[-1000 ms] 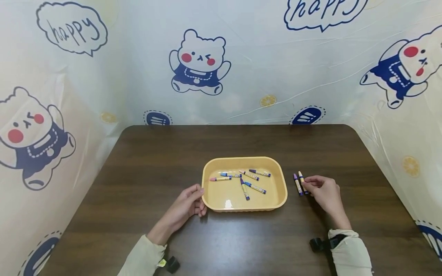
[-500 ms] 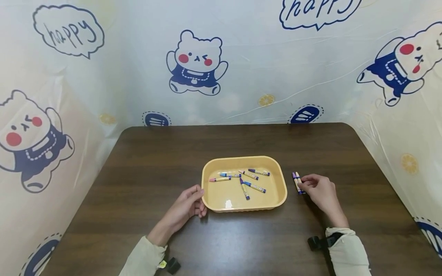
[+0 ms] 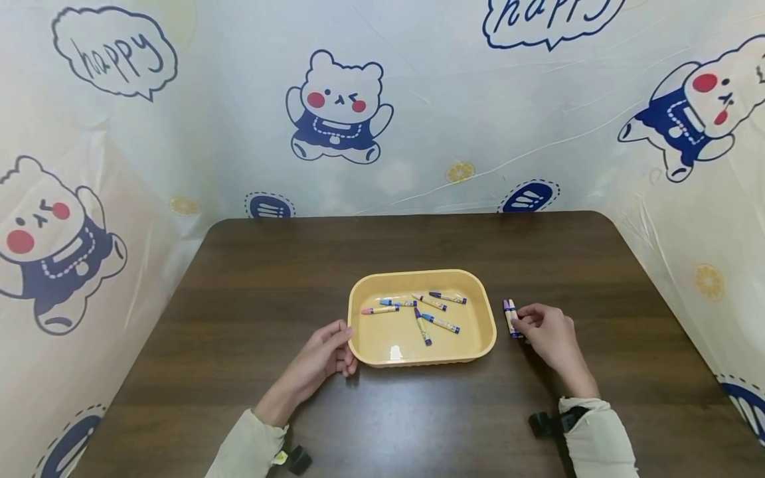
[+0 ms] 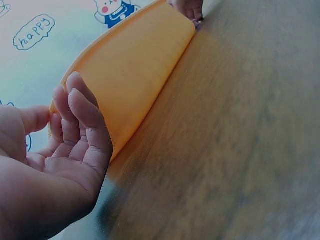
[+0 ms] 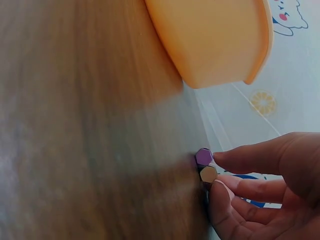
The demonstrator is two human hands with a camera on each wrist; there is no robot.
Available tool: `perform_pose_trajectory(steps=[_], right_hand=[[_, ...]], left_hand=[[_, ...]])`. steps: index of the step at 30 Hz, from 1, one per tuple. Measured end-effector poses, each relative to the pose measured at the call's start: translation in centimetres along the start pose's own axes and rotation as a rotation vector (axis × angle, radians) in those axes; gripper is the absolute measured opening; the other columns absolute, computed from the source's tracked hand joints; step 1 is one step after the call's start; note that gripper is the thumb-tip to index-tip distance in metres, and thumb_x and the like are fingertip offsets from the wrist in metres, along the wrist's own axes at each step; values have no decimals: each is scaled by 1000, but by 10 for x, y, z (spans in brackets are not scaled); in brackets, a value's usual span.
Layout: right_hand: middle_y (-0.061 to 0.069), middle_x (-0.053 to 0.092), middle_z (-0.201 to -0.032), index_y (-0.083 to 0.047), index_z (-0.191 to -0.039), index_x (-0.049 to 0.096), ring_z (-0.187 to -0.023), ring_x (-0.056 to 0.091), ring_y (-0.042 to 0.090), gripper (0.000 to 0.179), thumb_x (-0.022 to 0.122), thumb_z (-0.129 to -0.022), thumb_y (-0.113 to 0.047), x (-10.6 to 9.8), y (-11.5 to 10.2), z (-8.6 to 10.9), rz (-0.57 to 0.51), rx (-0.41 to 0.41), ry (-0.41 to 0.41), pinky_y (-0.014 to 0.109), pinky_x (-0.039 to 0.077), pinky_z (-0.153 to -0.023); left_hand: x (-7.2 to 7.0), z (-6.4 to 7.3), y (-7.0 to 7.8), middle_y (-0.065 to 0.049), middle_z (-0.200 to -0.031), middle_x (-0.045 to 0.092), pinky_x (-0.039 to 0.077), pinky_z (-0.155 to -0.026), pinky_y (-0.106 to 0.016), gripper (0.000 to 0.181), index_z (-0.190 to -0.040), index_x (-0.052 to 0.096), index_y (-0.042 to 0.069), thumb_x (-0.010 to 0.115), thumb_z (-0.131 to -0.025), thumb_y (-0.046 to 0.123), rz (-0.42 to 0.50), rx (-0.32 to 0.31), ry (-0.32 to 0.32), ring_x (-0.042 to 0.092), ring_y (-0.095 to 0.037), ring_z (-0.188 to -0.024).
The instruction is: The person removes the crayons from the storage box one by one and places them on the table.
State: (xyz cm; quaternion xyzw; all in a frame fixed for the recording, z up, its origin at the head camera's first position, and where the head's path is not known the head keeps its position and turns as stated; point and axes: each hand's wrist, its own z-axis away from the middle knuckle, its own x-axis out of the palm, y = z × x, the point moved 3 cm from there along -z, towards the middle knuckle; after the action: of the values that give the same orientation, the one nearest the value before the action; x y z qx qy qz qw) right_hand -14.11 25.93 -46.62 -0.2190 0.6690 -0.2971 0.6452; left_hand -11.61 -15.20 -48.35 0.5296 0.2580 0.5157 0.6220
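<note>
A yellow plastic tray [image 3: 472, 345] stands mid-table with several paper-wrapped crayons inside, among them a pink one [image 3: 380, 310] and a blue one [image 3: 441, 324]. My left hand [image 3: 323, 348] pinches its left rim, thumb on the edge and curled fingers against the outer wall [image 4: 135, 70]. To the tray's right, a purple crayon [image 5: 204, 157] and a tan crayon [image 5: 208, 174] lie side by side on the table. My right hand [image 3: 548, 332] pinches this pair, the thumb at the purple one and a finger at the tan one. Their lower ends are partly hidden by the fingers.
The brown wooden table [image 3: 287, 265] has rounded far corners. Behind it and at both sides hangs a pale curtain [image 3: 418, 119] printed with bears. A black wrist camera [image 3: 544, 425] sits on the right sleeve, another camera [image 3: 297, 459] by the left.
My right hand has shifted slightly left, bringing the tan crayon from a small gap to right against the purple one. The left hand and tray stay put.
</note>
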Motion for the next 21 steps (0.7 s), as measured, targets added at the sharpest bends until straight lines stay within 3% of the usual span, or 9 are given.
perform_pose_trajectory(steps=[12, 21], right_hand=[[12, 70, -86, 1, -101, 72, -68, 64, 17, 21, 74, -90, -17, -9, -6, 7, -12, -38, 98, 24, 50, -53], [9, 72, -87, -4, -100, 74, -77, 66, 20, 17, 73, -92, -19, -13, -22, 10, -10, -173, 235, 14, 47, -63]], left_hand=[[-2, 1, -2, -6, -70, 58, 50, -58, -27, 25, -96, 44, 1, 43, -108, 23, 0, 16, -12, 58, -20, -64], [-2, 2, -1, -6, -70, 58, 50, -58, -27, 26, -95, 44, 1, 43, -108, 24, 0, 26, -21, 58, -20, -64]])
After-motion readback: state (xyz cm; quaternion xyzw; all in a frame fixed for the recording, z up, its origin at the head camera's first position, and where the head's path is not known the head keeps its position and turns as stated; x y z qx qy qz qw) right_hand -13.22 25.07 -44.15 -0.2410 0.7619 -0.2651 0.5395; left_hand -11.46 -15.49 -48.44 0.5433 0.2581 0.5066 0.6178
